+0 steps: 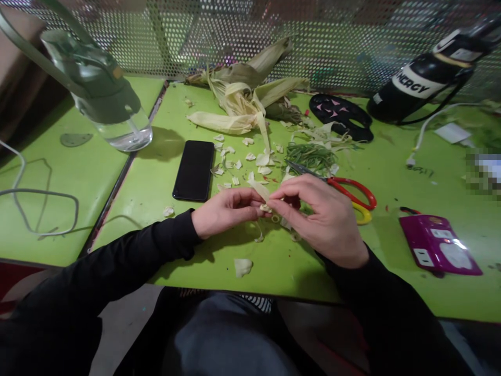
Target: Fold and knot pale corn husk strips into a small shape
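My left hand (225, 211) and my right hand (323, 219) meet over the green table (156, 183), both in black sleeves. Together they pinch a pale strip of corn husk (261, 192), fingers closed on it from each side. Small cut husk scraps (242, 266) lie under and in front of the hands. Just behind my right hand lie scissors with red and yellow handles (354, 196). A heap of whole corn husks (242, 99) lies further back.
A black phone (194, 169) lies left of the hands. A water bottle (105, 99) stands at the back left, a cable (39, 209) beside it. A purple power strip (438, 243) is at right. A black bottle (426, 78), a black disc (340, 115) and a perforated metal screen (332, 36) are behind.
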The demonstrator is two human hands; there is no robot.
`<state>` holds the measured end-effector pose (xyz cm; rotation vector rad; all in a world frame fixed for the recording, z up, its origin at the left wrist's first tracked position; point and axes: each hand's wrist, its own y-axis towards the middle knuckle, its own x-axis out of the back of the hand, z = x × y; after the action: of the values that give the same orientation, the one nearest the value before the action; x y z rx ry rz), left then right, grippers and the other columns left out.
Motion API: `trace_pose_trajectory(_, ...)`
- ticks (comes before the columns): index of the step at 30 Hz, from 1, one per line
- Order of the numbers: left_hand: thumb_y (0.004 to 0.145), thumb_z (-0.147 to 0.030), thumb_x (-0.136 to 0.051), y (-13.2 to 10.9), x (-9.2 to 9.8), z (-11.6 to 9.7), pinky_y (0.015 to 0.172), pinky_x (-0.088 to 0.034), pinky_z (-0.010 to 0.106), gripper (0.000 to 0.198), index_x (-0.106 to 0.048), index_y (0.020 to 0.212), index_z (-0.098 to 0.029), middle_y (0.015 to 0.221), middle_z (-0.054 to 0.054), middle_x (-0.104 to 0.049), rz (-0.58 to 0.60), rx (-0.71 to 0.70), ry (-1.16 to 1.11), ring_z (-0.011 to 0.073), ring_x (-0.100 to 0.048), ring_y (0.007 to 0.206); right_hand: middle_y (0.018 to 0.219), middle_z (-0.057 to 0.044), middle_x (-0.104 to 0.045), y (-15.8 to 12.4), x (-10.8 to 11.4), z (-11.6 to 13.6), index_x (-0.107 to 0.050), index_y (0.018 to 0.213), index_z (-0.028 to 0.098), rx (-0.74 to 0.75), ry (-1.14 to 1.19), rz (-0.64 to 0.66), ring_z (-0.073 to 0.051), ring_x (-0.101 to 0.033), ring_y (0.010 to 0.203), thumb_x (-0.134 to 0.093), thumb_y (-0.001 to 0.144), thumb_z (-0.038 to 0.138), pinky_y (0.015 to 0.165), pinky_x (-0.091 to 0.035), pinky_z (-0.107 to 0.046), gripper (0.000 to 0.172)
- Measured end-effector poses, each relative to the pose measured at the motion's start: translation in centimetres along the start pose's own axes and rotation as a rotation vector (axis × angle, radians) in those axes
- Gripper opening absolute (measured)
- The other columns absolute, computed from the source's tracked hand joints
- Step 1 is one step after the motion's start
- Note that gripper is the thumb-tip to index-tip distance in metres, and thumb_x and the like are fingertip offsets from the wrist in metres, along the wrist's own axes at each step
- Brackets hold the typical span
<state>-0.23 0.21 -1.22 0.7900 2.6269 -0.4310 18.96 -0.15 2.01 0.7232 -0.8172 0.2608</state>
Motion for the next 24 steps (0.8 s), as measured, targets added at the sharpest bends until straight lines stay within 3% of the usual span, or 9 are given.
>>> trace_pose_trajectory(5,0.080,-0.013,-0.069,-0.03,0.04,0.10,0.082,-0.051,0.026,0.007,-0.066,0.086,-0.010,0.082,0.006,-0.072,-0.009,-0.028,0.047,0.0116,-0.066,0.079,0.083,-0.003,-0.068,0.02,-0.24,0.15,-0.065,0.082,0.024,0.040,0.022,0.044,-0.018,-0.065,0.078,-0.064,0.089,0.025,0.068,-0.053,-0.034,0.006)
trace_pose_trajectory(11,0.083,-0.012,-0.066,-0.01,0.20,0.34,0.085,-0.050,0.028,0.006,-0.066,0.088,-0.010,0.086,0.006,-0.072,0.032,-0.110,0.127,0.0129,-0.066,0.083,0.089,-0.005,-0.067,-0.01,-0.26,-0.06,-0.070,0.094,0.024,0.027,-0.028,-0.032,-0.019,-0.064,0.082,-0.066,0.087,0.029,0.069,-0.053,-0.035,0.010)
trace_pose_trajectory(16,0.083,-0.015,-0.068,-0.02,0.29,0.50,0.088,-0.050,0.031,0.009,-0.067,0.091,-0.011,0.089,0.007,-0.073,0.073,-0.127,0.145,0.0155,-0.067,0.088,0.088,-0.004,-0.065,-0.06,-0.59,0.02,-0.068,0.090,0.023,-0.026,0.013,-0.045,-0.018,-0.063,0.081,-0.066,0.087,0.028,0.068,-0.053,-0.034,0.006)
trace_pose_trajectory(21,0.083,-0.010,-0.064,0.00,0.20,0.53,0.087,-0.050,0.026,0.009,-0.065,0.092,-0.012,0.088,0.005,-0.072,0.063,-0.181,0.145,0.0114,-0.065,0.084,0.083,-0.003,-0.060,0.03,-0.44,0.07,-0.066,0.079,0.022,-0.039,0.058,-0.004,-0.016,-0.060,0.078,-0.069,0.085,0.028,0.068,-0.052,-0.033,0.009)
trace_pose_trajectory(24,0.086,-0.010,-0.059,-0.11,0.08,0.35,0.084,-0.050,0.025,0.009,-0.065,0.091,-0.012,0.085,0.004,-0.070,0.052,-0.169,0.197,0.0111,-0.063,0.082,0.090,-0.004,-0.061,0.06,-0.27,0.06,-0.068,0.089,0.022,-0.073,0.049,-0.015,-0.018,-0.061,0.083,-0.068,0.085,0.033,0.070,-0.051,-0.034,0.011)
